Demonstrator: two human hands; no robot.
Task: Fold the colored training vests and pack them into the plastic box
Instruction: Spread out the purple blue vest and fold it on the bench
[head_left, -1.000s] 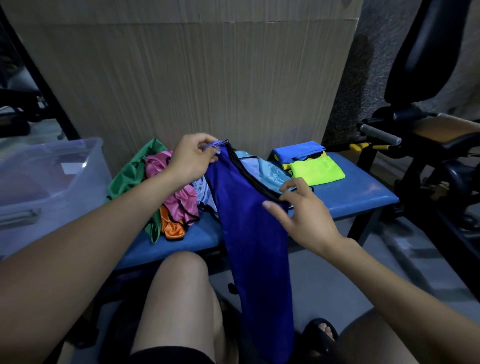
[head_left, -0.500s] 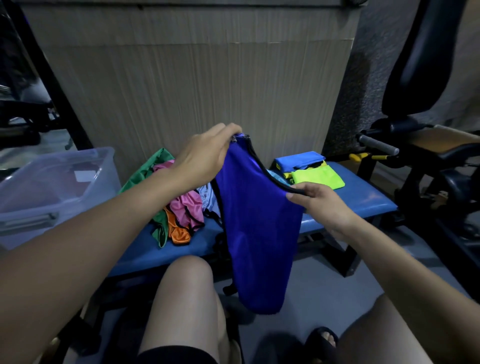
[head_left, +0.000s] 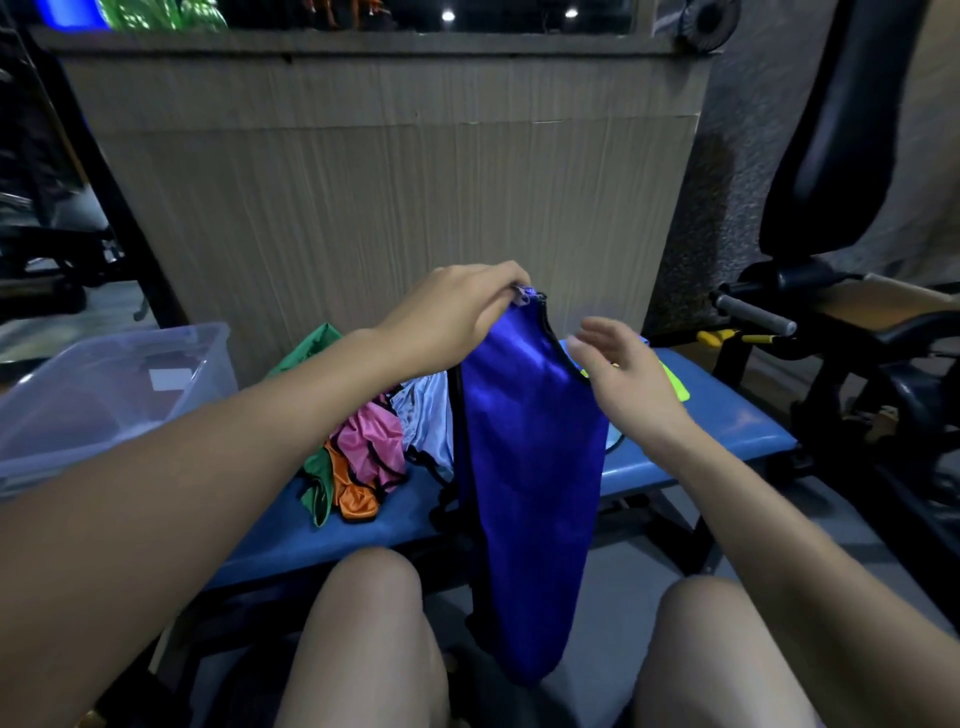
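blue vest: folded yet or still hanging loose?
Hanging loose, not folded: the blue vest dangles full length from the left hand, which pinches its top. The right hand is open beside it.

Your arms are bare from wrist to frame edge, with no sleeves, watch or rings visible on either hand, and your knees are bare too, no clothing showing over them.

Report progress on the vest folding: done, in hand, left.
Done: a yellow folded vest lies on the blue bench, mostly hidden behind the right hand. In hand: the left hand pinches the blue vest at its top, hanging unfolded; the right hand is open beside it. Left: the unfolded pile remains; nothing visible yet inside the plastic box.
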